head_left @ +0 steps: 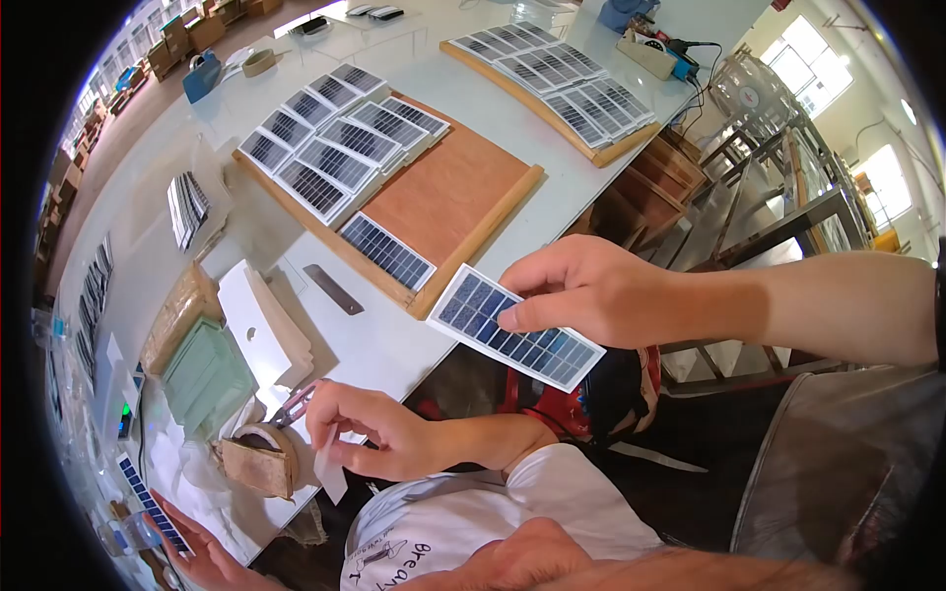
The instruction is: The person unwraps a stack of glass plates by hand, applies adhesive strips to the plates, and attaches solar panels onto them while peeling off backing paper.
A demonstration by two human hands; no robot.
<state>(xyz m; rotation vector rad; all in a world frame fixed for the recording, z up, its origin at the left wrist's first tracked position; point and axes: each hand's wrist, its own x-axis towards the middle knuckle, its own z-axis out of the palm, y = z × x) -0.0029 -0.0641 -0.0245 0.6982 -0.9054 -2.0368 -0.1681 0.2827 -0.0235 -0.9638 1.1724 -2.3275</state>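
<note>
I see the small solar panel (pixel 547 348) held up at the table's (pixel 394 345) edge, pinched between the right hand's (pixel 606 295) thumb and fingers. The left hand (pixel 384 428) curls narrowly around a white slip (pixel 331 476). Beyond, a wooden tray (pixel 453 182) bears more panels (pixel 387 253); lower left, a co-worker's hand (pixel 204 550) holds a narrow panel (pixel 153 502).

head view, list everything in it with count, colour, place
small solar panels: many, dark blue with white borders, mostly on boards, two in hands
wooden boards: two, brown, on table
table: one, white, left to top
metal strip: one, grey, below nearer board
tray-like piece: one, pale green, left
tape roll: one, beige, upper left
boxes: several, brown, top left
paper scrap: one, white, lower centre
shirt: one, white, bottom
hands: three, bare, centre right, lower centre, lower left; ownership unclear
</note>
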